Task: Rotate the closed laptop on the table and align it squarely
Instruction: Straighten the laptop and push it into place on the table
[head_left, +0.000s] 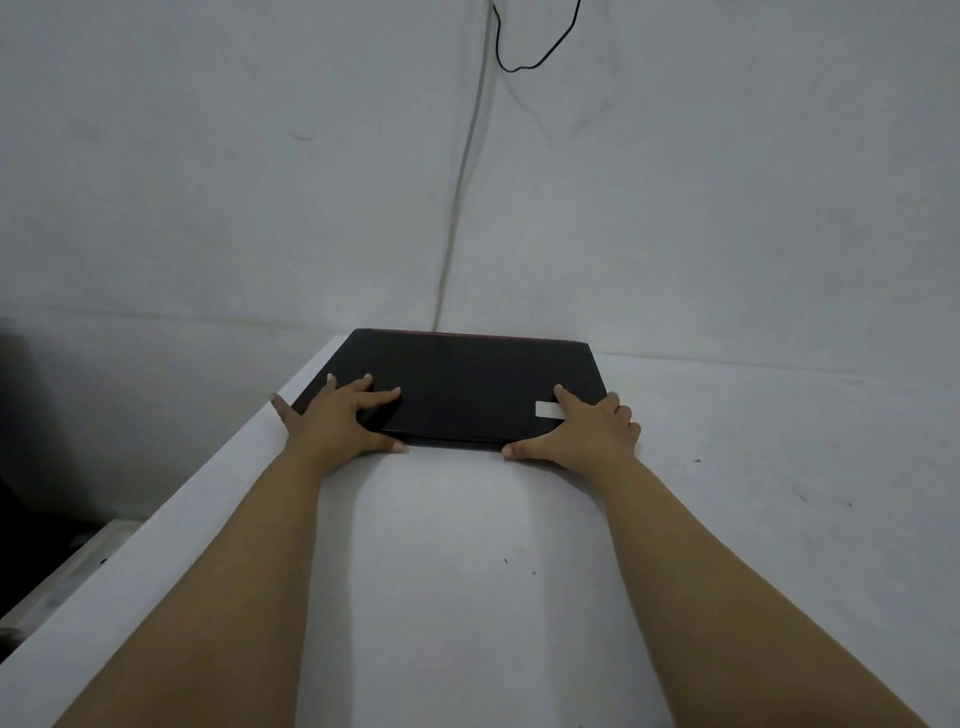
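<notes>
A closed black laptop (467, 379) with a thin red strip along its far edge lies flat at the far left corner of the white table (519, 545), close to the wall. A small pale sticker (548, 409) marks its near right corner. My left hand (337, 415) grips the near left corner, fingers spread on the lid and thumb along the front edge. My right hand (587, 426) grips the near right corner the same way, fingers partly covering the sticker. The laptop's front edge runs roughly parallel to the wall.
A white wall stands directly behind the laptop. A pale cable (462, 182) runs down the wall to the table, and a black cable (524, 57) loops near the top. The table's left edge (171, 519) drops to a dark floor area.
</notes>
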